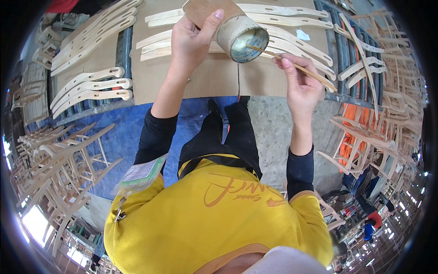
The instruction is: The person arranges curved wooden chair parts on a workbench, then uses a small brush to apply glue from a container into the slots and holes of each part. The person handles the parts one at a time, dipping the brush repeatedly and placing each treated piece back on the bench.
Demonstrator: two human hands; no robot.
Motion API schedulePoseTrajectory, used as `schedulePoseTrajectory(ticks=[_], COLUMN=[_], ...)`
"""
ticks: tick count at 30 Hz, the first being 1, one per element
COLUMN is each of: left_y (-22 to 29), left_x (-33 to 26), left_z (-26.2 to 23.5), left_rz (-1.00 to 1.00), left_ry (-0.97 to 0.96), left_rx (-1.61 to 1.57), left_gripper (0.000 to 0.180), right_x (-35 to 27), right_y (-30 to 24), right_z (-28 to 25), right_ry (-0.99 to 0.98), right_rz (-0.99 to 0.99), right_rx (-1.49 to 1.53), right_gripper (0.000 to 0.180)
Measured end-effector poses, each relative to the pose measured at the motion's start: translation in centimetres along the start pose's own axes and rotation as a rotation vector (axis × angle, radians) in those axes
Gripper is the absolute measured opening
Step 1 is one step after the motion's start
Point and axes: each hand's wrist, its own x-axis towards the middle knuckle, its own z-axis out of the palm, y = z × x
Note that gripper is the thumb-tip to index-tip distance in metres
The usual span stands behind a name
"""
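Note:
My left hand (189,43) is closed round a flat brown piece (211,9) at the side of a round, grey-beige cup (224,35), with the thumb on top. Whether that piece is fixed to the cup, I cannot tell. The cup tilts toward me, and its stained blue inside holds a whitish, glue-like liquid (244,42). Between the thumb and fingers of my right hand (302,84) is a thin wooden stick (319,79). The stick's far tip reaches into the cup's mouth.
Curved pale wooden slats (296,39) lie in rows on the brown board (205,75) beneath my hands. More slotted slats (96,95) rest at the left. Stacked wooden chair frames (75,164) stand at both sides. A blue sheet (155,132) covers part of the floor.

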Motion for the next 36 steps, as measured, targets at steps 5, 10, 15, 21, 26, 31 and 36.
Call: schedulePoseTrajectory(ticks=[5,10,15,21,26,31,36], left_y=[-0.2,-0.6,-1.1,-1.1,-0.8,-0.2,-0.2], left_x=[0.1,0.0,-0.1,-0.2,-0.1,0.1,0.4], left_z=[-0.1,-0.2,-0.5,-0.5,-0.4,-0.2,0.6], left_rz=[0.021,0.029,-0.041,-0.010,0.001,0.037,0.053], left_ry=[0.011,0.074,0.112,0.097,0.094,0.091,0.114], left_rx=[-0.020,-0.051,-0.057,-0.071,-0.105,-0.031,-0.060], left_gripper=[0.031,0.028,0.028,0.028,0.028,0.030,0.029], right_x=[-0.8,-0.7,-0.7,-0.3,-0.2,0.2,-0.4], right_y=[0.0,0.2,0.7,0.8,0.4,0.4,0.7], right_z=[0.7,0.7,0.8,1.2,0.6,0.6,0.7], right_ry=[-0.024,0.027,0.064,0.040,-0.010,0.041,0.016], right_rz=[0.067,0.248,0.280,0.150,0.149,0.051,0.154], right_rx=[0.101,0.247,0.300,0.189,0.183,0.166,0.207], right_gripper=[0.014,0.015,0.018,0.014,0.012,0.012,0.013])
